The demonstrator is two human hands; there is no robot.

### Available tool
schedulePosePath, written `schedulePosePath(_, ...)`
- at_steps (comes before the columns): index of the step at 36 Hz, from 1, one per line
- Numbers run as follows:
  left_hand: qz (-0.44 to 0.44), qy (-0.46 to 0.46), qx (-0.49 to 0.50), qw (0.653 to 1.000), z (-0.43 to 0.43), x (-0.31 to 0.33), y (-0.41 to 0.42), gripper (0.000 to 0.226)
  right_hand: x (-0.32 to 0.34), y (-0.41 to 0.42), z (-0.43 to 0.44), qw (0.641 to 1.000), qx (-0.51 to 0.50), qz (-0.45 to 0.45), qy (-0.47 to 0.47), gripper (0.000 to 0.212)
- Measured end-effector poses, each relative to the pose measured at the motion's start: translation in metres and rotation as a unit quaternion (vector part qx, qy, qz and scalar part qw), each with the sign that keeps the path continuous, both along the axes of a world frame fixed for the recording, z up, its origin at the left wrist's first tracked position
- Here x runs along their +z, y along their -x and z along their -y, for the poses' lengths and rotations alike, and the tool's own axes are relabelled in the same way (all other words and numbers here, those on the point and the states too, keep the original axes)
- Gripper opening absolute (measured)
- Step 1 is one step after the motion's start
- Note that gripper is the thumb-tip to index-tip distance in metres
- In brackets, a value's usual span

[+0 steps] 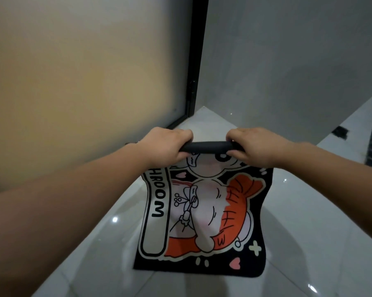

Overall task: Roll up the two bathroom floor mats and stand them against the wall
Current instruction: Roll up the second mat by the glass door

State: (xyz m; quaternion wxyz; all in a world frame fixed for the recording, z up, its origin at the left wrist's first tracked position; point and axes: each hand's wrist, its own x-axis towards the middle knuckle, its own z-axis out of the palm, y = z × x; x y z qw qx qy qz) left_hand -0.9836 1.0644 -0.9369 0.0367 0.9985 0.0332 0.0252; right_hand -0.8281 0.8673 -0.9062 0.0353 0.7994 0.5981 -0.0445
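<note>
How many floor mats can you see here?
1. The cartoon-printed mat lies on the white tiled floor, its far end rolled under the left hand and right hand. The task names two; the other is out of view.

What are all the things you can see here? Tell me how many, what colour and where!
mat: one, black with an orange and white cartoon, centre, far end rolled up, near end on the floor
floor: one, white glossy tiles, bottom and right
door: one, frosted, tan glow, left
door frame: one, black, centre top
wall: one, grey, top right
left hand: one, gripping the left end of the roll
right hand: one, gripping the right end of the roll
</note>
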Motion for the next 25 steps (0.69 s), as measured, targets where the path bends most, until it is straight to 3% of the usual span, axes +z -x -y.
schedulePosePath(4, -0.029, 0.062, 0.024, 0.997, 0.007, 0.004, -0.004, 0.023, 0.005, 0.012, -0.007, 0.999, -0.008, -0.045, 0.02, 0.021)
schedulePosePath(9, -0.067, 0.055, 0.012, 0.996, 0.007, 0.007, -0.003, 0.044, 0.005, 0.018, -0.011, 1.0, 0.018, -0.001, 0.009, 0.022)
schedulePosePath(11, -0.093, 0.043, 0.012, 0.995, 0.009, 0.008, -0.003, 0.038, 0.005, 0.019, -0.011, 0.998, 0.049, 0.03, -0.008, 0.022)
schedulePosePath(16, -0.131, 0.176, 0.041, 0.975, 0.012, 0.006, -0.004, 0.024, 0.003, 0.019, -0.009, 0.992, 0.093, 0.078, -0.021, 0.029)
schedulePosePath(19, -0.087, 0.104, 0.03, 0.99, 0.014, 0.002, -0.002, 0.015, 0.0, 0.018, -0.011, 0.995, 0.081, 0.059, -0.023, 0.03)
schedulePosePath(22, -0.025, 0.012, 0.009, 1.0, 0.019, -0.003, 0.0, 0.022, -0.001, 0.017, -0.016, 0.999, 0.011, -0.031, 0.022, 0.064)
schedulePosePath(23, -0.005, -0.013, -0.002, 1.0, 0.02, -0.004, 0.0, 0.024, 0.0, 0.018, -0.017, 0.998, -0.003, -0.05, 0.041, 0.067)
schedulePosePath(25, 0.032, -0.046, -0.016, 0.998, 0.022, -0.005, 0.001, 0.025, 0.0, 0.018, -0.021, 0.992, -0.013, -0.098, 0.072, 0.042)
